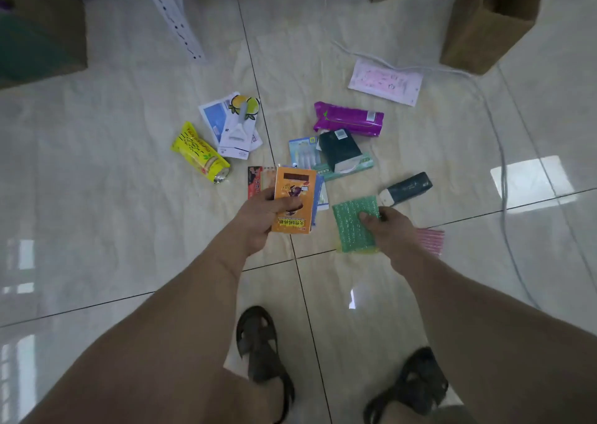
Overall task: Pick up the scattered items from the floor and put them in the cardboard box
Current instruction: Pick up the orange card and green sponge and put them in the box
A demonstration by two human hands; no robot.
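Observation:
My left hand grips an orange box above the floor, thumb across its front. My right hand pinches a green scouring pad by its right edge. Scattered on the tiles beyond lie a yellow snack packet, a white carded tool with fruit print, a purple packet, a black tissue pack, a dark flat case and a pink-white pouch. A cardboard box stands at the back right.
A red packet and blue card lie under the orange box. A pink striped item lies behind my right wrist. White cables run along the right. Another brown box stands at the back left. My sandalled feet are below.

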